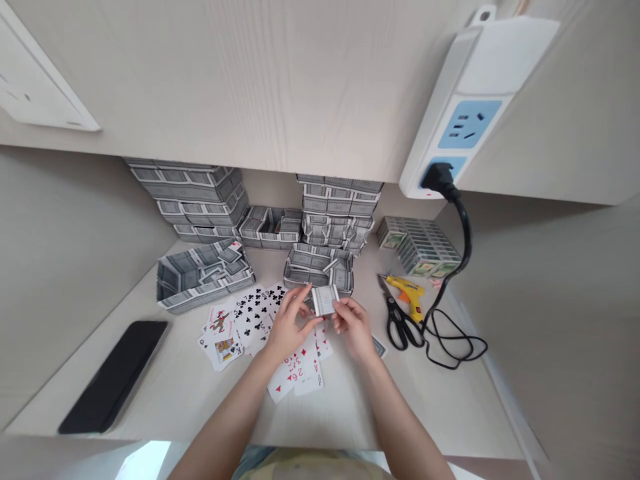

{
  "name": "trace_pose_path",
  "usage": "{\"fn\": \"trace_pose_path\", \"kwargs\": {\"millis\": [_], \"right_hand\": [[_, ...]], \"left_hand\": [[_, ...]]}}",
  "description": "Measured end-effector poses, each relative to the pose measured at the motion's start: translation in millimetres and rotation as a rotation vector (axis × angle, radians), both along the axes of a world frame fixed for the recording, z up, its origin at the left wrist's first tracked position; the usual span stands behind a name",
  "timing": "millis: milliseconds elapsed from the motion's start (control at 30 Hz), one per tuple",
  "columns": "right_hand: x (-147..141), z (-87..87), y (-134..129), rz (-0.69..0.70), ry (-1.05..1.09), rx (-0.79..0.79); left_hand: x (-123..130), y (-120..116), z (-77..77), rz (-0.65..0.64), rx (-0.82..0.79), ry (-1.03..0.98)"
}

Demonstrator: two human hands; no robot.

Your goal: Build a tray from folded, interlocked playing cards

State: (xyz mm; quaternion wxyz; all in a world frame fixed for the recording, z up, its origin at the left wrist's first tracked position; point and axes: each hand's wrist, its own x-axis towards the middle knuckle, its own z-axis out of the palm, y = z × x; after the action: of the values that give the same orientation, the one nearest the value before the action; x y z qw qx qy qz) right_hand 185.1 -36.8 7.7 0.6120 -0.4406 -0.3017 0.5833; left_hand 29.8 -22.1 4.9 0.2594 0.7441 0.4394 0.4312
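A playing card (325, 300) is held up in front of me, its grey patterned back showing and its edges looking folded. My right hand (354, 327) pinches the card's lower right corner between thumb and fingers. On the other side, my left hand (291, 323) has its index finger and thumb at the card's left and lower edges, closed around it. Beneath my hands lie loose face-up cards: red diamonds (295, 373) near the front and black clubs (254, 313) to the left. Just beyond the held card stands a small open box (305, 277) made of folded cards, with folded pieces inside.
A longer card box (180, 293) with folded pieces stands left, near a black phone (115, 377). Stacked card boxes (200, 193) rise behind. To the right lie scissors (400, 323), a yellow glue gun (407, 293) and its cable (450, 363). A power strip (470, 113) hangs above.
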Motion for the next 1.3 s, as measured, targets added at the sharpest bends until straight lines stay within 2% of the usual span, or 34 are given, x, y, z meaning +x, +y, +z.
{"fn": "trace_pose_path", "kwargs": {"millis": [167, 333, 400, 533, 633, 733, 900, 1167, 1300], "right_hand": [[5.1, 6.7, 2.5, -0.041, 0.206, 0.001], [5.1, 0.6, 2.3, -0.001, 0.128, -0.044], [5.2, -5.3, 3.0, 0.001, 0.087, -0.075], [5.5, -14.3, 5.0, -0.017, -0.013, -0.116], [3.3, -15.5, 5.0, 0.008, -0.086, -0.113], [-0.8, -14.1, 3.3, 0.061, -0.143, -0.095], [-5.3, -12.0, 0.9, 0.107, -0.178, -0.087], [-3.6, -14.1, 2.8, 0.101, -0.231, -0.068], [-3.3, -16.2, 3.8, 0.091, -0.266, -0.051]], "left_hand": [[-2.1, 3.2, -0.8, 0.111, 0.055, -0.022], [-4.3, 7.7, -3.8, 0.195, 0.072, -0.003], [-6.3, 9.1, -4.7, 0.292, 0.096, 0.079], [-12.6, 13.9, -12.9, 0.529, 0.081, 0.377], [-16.5, 18.2, -21.9, 0.603, 0.027, 0.546], [-19.3, 20.9, -24.9, 0.567, 0.012, 0.592], [-23.8, 22.9, -22.4, 0.534, 0.01, 0.541], [-24.3, 23.3, -25.2, 0.411, -0.03, 0.515], [-21.6, 21.9, -22.7, 0.423, -0.071, 0.483]]}}
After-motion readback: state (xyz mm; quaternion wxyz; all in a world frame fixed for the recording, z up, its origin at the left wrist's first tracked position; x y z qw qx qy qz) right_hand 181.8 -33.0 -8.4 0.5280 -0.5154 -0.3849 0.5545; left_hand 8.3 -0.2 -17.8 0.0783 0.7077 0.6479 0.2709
